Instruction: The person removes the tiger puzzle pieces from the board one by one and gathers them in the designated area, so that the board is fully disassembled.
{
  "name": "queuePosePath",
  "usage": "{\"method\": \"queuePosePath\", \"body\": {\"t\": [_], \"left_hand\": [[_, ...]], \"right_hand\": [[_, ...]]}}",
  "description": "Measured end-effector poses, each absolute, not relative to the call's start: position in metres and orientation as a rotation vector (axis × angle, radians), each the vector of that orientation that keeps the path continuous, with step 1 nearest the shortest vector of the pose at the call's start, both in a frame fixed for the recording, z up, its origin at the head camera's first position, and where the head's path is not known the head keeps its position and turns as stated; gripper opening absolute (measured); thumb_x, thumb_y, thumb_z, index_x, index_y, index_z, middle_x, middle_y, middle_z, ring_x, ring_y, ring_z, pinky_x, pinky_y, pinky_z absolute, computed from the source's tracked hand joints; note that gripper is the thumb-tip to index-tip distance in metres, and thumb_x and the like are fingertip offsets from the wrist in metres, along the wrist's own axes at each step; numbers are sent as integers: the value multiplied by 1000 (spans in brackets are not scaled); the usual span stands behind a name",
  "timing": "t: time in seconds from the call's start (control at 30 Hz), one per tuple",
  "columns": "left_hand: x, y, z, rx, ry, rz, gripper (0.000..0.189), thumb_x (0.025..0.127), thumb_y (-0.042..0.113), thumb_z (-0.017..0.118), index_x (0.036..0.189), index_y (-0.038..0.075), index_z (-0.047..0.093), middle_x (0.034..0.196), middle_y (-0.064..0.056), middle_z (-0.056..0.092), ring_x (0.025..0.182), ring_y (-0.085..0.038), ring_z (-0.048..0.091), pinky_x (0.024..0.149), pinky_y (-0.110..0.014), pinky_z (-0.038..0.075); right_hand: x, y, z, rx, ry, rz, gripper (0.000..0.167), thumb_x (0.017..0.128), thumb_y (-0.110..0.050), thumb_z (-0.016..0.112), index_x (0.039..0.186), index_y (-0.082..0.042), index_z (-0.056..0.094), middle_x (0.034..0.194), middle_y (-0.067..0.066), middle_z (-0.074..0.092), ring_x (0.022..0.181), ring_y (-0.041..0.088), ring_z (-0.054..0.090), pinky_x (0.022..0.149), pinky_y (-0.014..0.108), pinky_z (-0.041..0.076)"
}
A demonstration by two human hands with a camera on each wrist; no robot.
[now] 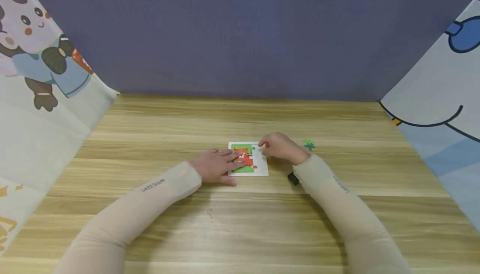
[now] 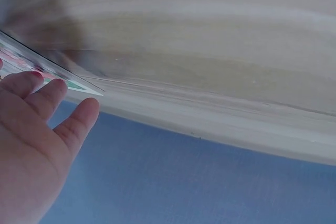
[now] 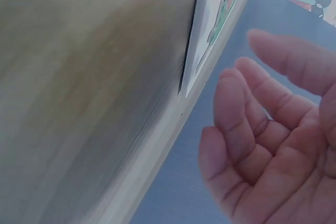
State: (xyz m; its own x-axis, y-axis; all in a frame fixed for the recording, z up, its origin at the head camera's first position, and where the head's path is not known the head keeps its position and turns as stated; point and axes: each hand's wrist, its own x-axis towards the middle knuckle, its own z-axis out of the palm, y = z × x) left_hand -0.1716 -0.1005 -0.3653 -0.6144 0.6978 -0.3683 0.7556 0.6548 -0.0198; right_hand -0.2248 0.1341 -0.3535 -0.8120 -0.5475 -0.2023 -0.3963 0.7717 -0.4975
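Observation:
A white-framed jigsaw puzzle [image 1: 261, 166] with an orange animal on a green ground lies flat on the wooden table. Its left part is filled with pieces, while a strip at the right shows bare white. My left hand [image 1: 214, 165] rests on the left side of the puzzle with fingers spread. Over the frame's upper right corner hovers my right hand [image 1: 282, 146]. The right wrist view shows that right hand [image 3: 278, 135] with fingers loosely bent, thumb apart and nothing between them. Green puzzle pieces [image 1: 309, 144] lie right of the right hand.
A small black object [image 1: 293, 178] sits beside the right sleeve. The wooden table [image 1: 240, 220] ends at a blue-grey wall [image 1: 240, 36] at the back. Cartoon-printed panels [image 1: 48, 57] stand along both sides.

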Motion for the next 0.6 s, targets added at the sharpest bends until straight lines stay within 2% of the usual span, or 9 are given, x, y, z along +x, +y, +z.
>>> {"method": "queuePosePath", "body": {"t": [0.1,0.3,0.43,0.6], "left_hand": [[-172,-101,-364,1179,2544,-239,70,94,61,40,153,26,27,158,-7,20,143,-28,24,108,-53,29],[-172,-99,-364,1197,2534,-250,69,95,61,38,153,25,28,158,-8,19,143,-26,23,108,-53,30],[-173,-98,-364,1203,2532,-277,68,95,61,37,152,25,28,158,-8,19,143,-26,22,108,-52,31],[-173,-99,-365,1202,2528,-267,68,96,61,37,152,25,28,158,-8,20,143,-25,22,108,-51,30]], "right_hand": [[-226,130,-353,-685,2631,-606,27,86,-3,65,111,4,68,93,11,68,70,15,57,73,35,50],[-230,123,-355,-604,2617,-569,29,87,-2,65,115,4,67,114,17,66,96,26,63,85,39,51],[-231,118,-357,-586,2609,-540,31,86,-2,65,116,5,66,120,18,64,108,31,60,93,41,48],[-233,115,-358,-588,2600,-520,31,87,-2,65,117,5,66,121,19,63,110,31,59,94,40,48]]}}
